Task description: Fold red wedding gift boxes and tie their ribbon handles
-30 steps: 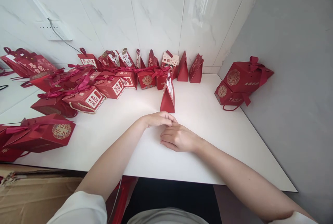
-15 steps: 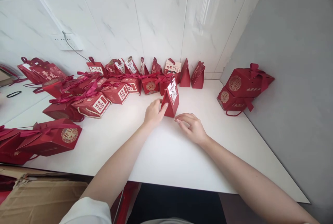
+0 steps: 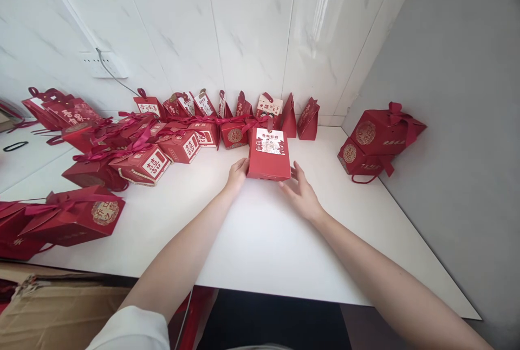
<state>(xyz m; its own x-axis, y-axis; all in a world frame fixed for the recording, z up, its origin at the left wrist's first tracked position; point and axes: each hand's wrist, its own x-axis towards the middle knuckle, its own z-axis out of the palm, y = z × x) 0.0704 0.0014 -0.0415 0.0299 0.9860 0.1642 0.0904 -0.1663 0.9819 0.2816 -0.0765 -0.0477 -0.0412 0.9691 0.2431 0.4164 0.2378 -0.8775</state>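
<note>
A red gift box [image 3: 268, 164] with a white printed panel near its top stands on the white table [image 3: 260, 247], its broad face turned towards me. My left hand [image 3: 238, 174] is at the box's left side, fingers closed against its edge. On the other side, my right hand [image 3: 301, 193] has its fingers apart close to the lower right corner; whether they touch the box is unclear. Right behind it are small red boxes with ribbons, one with a round gold emblem [image 3: 235, 134].
Upright red boxes [image 3: 309, 118] line the tiled wall [image 3: 252, 30]. More boxes with ribbons [image 3: 142, 164] fill the left side. Two stacked boxes [image 3: 379, 132] stand by the grey panel [image 3: 459, 138] at right. A cardboard box [image 3: 60, 315] is below the front edge.
The box between my hands has turned from its narrow side to its broad printed face. My right hand has opened and moved up to the box's right side.
</note>
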